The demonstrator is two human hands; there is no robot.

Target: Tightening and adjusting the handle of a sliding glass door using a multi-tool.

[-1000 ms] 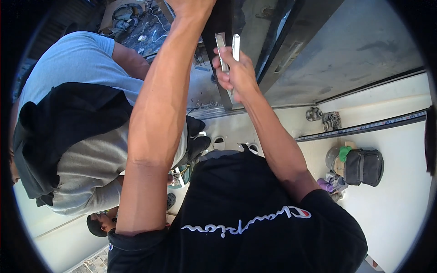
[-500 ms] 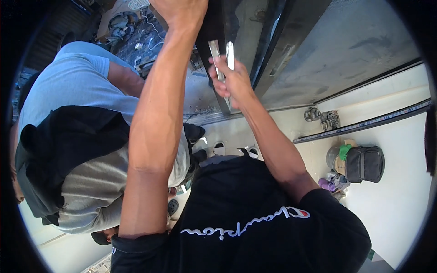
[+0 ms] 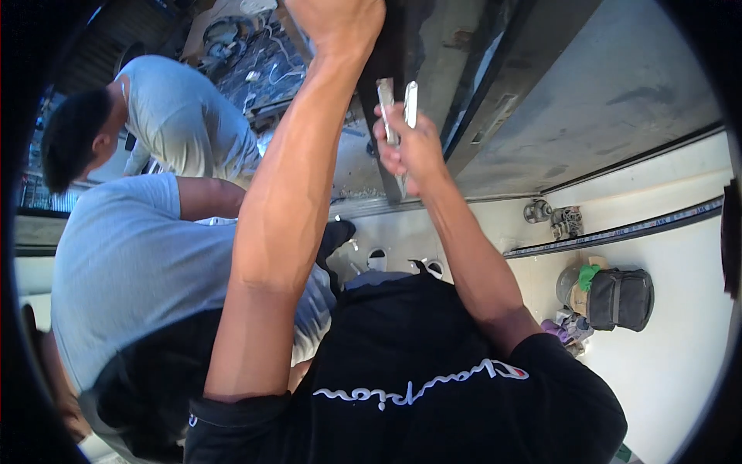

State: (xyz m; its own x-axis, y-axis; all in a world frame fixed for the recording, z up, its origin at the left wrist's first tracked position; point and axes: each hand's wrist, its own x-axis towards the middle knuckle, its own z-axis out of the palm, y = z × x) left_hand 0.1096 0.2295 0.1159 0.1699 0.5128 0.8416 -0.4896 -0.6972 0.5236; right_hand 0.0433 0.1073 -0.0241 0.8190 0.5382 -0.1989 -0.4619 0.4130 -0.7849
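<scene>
Right fingers (image 3: 392,153) clutch silver metal bars (image 3: 411,102) near dark metal frame (image 3: 400,39); left hand (image 3: 340,22) cropped, fingers can't tell; completion unclear.

I count two bare hands, one left hand (image 3: 340,19) and one right hand (image 3: 413,151), and two slim pale bars (image 3: 410,107). Two co-workers (image 3: 147,232) share the space with them. Around us I make out two pale pieces of footwear (image 3: 377,263), one dark backpack (image 3: 621,299), one green bundle (image 3: 588,277), one long dark strip (image 3: 618,233), and two dark lumps of gear (image 3: 566,223), too small to name from here.
</scene>
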